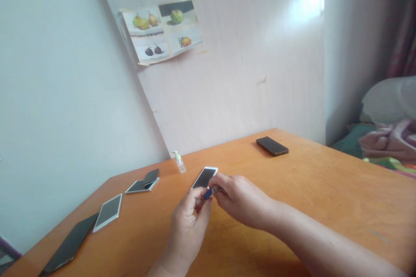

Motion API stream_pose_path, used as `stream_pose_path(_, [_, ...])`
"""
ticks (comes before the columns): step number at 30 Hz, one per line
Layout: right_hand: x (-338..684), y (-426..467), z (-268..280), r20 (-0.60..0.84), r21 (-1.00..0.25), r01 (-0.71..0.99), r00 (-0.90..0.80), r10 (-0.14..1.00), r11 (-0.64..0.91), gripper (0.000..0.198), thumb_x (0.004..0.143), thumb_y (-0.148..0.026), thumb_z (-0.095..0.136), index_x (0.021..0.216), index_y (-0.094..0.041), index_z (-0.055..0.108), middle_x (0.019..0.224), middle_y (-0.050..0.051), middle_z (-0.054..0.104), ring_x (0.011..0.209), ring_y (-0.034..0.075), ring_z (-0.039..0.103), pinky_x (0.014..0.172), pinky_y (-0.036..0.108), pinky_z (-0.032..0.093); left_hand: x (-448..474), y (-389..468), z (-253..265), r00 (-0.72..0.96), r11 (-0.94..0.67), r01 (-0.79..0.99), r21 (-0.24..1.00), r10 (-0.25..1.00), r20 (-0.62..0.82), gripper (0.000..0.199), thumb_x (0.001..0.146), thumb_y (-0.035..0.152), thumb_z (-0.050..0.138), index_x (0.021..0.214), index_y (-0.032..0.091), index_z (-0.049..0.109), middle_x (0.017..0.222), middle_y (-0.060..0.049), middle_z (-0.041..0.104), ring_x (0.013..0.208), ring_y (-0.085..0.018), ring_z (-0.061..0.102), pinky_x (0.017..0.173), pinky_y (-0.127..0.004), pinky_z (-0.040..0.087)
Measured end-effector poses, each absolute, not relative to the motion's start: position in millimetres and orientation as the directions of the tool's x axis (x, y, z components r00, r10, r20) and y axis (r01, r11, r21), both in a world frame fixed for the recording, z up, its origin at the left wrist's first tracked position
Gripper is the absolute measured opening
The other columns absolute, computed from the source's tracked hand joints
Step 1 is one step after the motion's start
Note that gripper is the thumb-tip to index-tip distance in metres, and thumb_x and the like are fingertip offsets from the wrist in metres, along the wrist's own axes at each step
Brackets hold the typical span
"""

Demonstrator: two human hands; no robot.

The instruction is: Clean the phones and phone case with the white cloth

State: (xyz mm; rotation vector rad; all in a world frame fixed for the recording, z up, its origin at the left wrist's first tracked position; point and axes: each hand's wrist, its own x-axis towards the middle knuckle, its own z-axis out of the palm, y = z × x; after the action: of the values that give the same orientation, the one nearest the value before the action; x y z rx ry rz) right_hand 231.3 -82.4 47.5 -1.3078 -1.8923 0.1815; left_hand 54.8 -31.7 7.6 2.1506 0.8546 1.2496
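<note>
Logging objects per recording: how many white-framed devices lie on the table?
3: a centre device, partly hidden; a left device; a rear-left device overlapped by a dark device. Others may be hidden.

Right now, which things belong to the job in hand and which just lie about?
Job in hand:
- small blue object between left hand and right hand
- perhaps white rectangular phone beyond

Lying about:
- clear pump bottle
- black rectangular device, right
- flat white and black devices, left
</note>
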Motion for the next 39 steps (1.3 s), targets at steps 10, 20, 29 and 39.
stream_pose_path(10, [249.8,-77.2,65.6,0.369,-0.904,0.235,0.006,0.929,0.357,0.011,0.084,-0.020,0.052,0.091,-0.017,0.059,0.065,-0.003,0.056,0.056,0.009,0.049,0.050,0.018,0.038,53.1,-32.2,23.1,0.356,-0.639,0.422,0.644,0.769,0.530,0.029,0.087,0.044,0.058,0.097,0.021,0.071,0.084,-0.005,0.069,0.079,-0.021,0.063,0.070,-0.029,0.050])
stream_pose_path(20, [248.9,-61.9,48.9,0.407,-0.892,0.285,0.165,0.898,0.352,0.028,0.088,-0.026,0.048,0.105,-0.016,0.068,0.072,0.002,0.066,0.062,0.014,0.060,0.057,0.025,0.048,55.1,-32.4,14.8,0.442,-0.711,0.381,0.592,0.702,0.559,0.025,0.091,0.039,0.053,0.100,0.022,0.069,0.090,-0.006,0.070,0.080,-0.020,0.064,0.074,-0.028,0.050])
stream_pose_path(29, [237.5,-74.4,37.8,0.691,-0.499,0.679,-0.063,0.720,0.538,0.031,0.095,-0.021,0.042,0.120,-0.019,0.060,0.103,0.011,0.069,0.091,0.020,0.065,0.079,0.031,0.051,56.0,-33.6,15.0,0.482,-0.686,0.429,0.588,0.724,0.494,0.027,0.092,0.032,0.049,0.112,0.024,0.066,0.102,-0.007,0.070,0.092,-0.022,0.065,0.080,-0.031,0.050])
stream_pose_path(39, [246.2,-64.5,32.2,0.554,-0.527,0.746,-0.064,0.830,0.409,0.024,0.095,-0.023,0.043,0.100,-0.019,0.066,0.087,0.007,0.070,0.078,0.018,0.065,0.070,0.027,0.046,58.9,-34.2,11.3,0.474,-0.676,0.507,0.535,0.737,0.482,0.016,0.088,0.031,0.052,0.094,0.025,0.067,0.085,-0.003,0.070,0.078,-0.019,0.064,0.070,-0.026,0.047])
